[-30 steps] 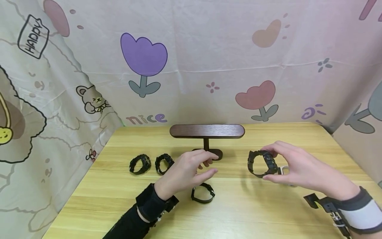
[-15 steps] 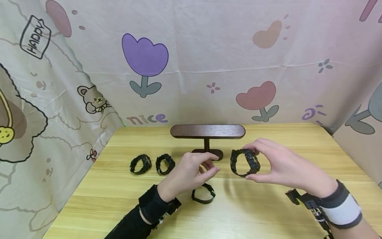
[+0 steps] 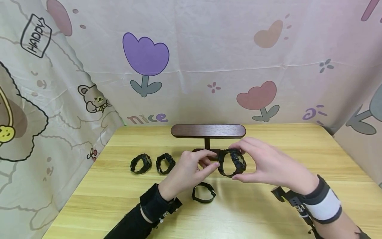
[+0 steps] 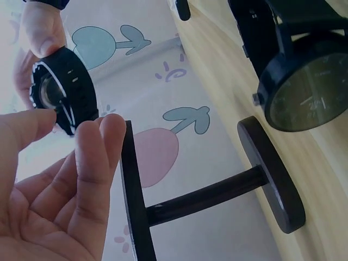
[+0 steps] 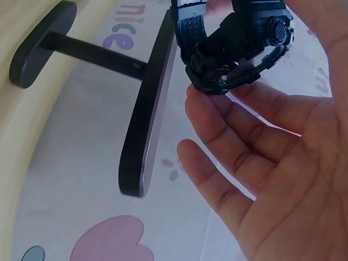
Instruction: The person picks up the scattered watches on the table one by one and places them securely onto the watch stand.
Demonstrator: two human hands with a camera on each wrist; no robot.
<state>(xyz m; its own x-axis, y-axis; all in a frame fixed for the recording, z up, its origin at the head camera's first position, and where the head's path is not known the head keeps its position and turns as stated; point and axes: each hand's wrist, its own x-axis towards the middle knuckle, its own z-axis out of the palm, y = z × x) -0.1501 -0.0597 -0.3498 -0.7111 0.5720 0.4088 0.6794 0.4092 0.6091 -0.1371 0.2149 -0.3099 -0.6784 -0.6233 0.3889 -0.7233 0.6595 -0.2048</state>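
Cartoon-printed cloth [image 3: 209, 63], with tulips and a bear, hangs behind a pale wooden bench [image 3: 268, 212]. Above the bench, the right hand [image 3: 270, 164] pinches a chunky black watch [image 3: 232, 162] between thumb and fingertips, its band closed into a loop and held clear of the wood. The left hand [image 3: 188, 171] meets it from the other side: its thumb and forefinger reach to the near edge of the band and seem to touch it, though the left wrist view leaves it unclear whether they grip; the other fingers are loosely spread. Just behind both hands stands a dark wooden T-shaped stand [image 3: 208, 131], its bar bare. Below the left hand, a slim black watch [image 3: 203, 193] lies on the bench. Well out beyond the left hand lie two more black watches [image 3: 141, 164] side by side, near each other but apart.
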